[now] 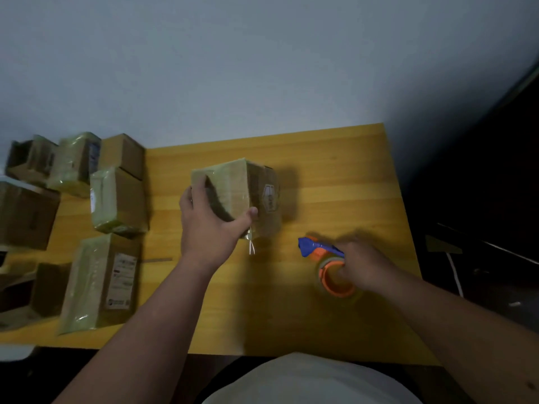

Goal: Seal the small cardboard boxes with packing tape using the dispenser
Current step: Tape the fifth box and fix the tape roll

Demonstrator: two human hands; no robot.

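Cardboard, taped glossy: the small box [236, 196] sits on the yellow bench [335, 176] under my left hand [208, 221], fingers and thumb clamped across it. My right hand [366, 268] (blurred) grips the orange-and-blue dispenser [323, 258] just beside it.

Taped cardboard box [245, 196] and tape dispenser [326, 258]
Sitting mid-worktop, loose tape tail hanging; orange-and-blue, lying just right.

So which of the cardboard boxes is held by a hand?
The box in the table's middle: the left hand grips it. The other boxes lie untouched at the left.
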